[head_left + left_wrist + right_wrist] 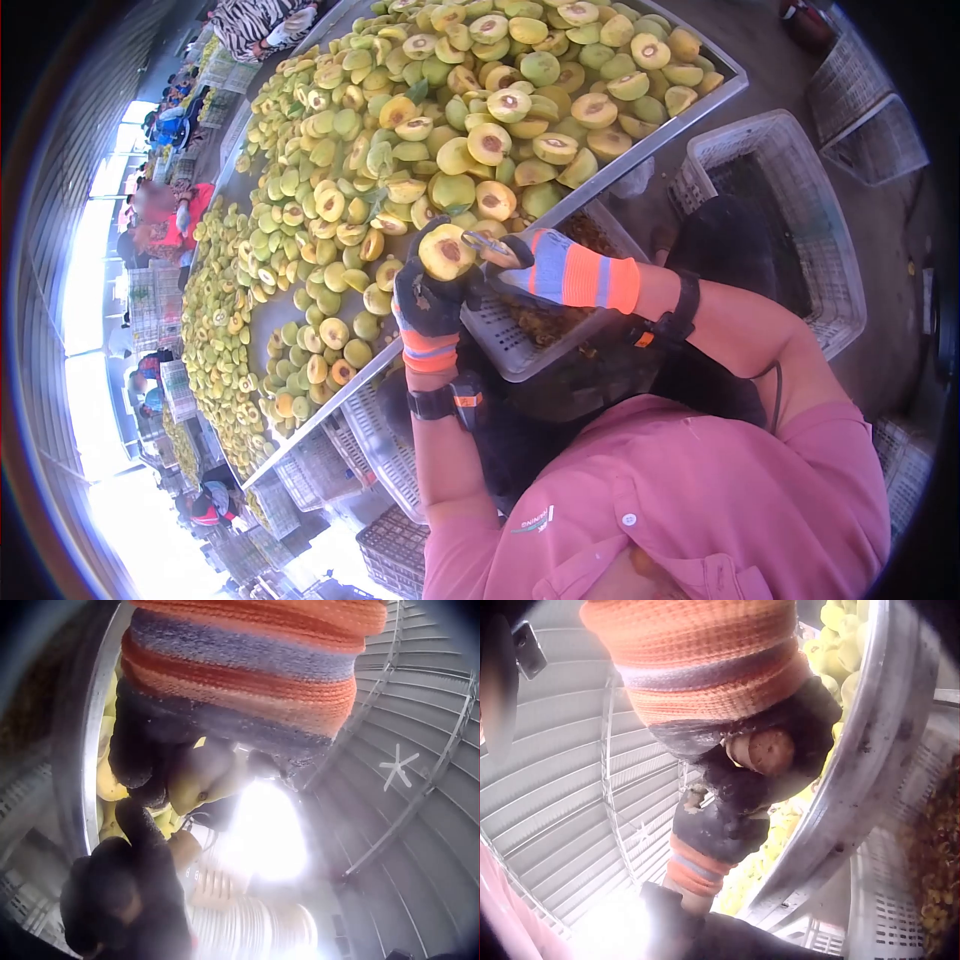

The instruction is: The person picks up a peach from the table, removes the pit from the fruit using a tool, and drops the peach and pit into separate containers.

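Observation:
My left hand [430, 300], in a dark-coated glove with an orange cuff, grips a peach half [446, 252] close to the metal table's edge. Its pale yellow cut face and brown centre are turned up. From the right side, my gloved right hand [540, 268] grips a loop-bladed pitting tool [492, 247]. The metal loop of this tool comes right up to the fruit. In the right wrist view the round butt of its wooden handle [771, 752] pokes out of the fist. The left wrist view shows the held fruit from its underside, partly covered by fingers.
Halved yellow-green peaches are heaped on the metal-rimmed table [660, 128]. Below its edge sits a white crate [520, 350] with brown scraps. A large pale crate [840, 250] stands at the right, with stacked crates [875, 130] behind. Other people work along the far left.

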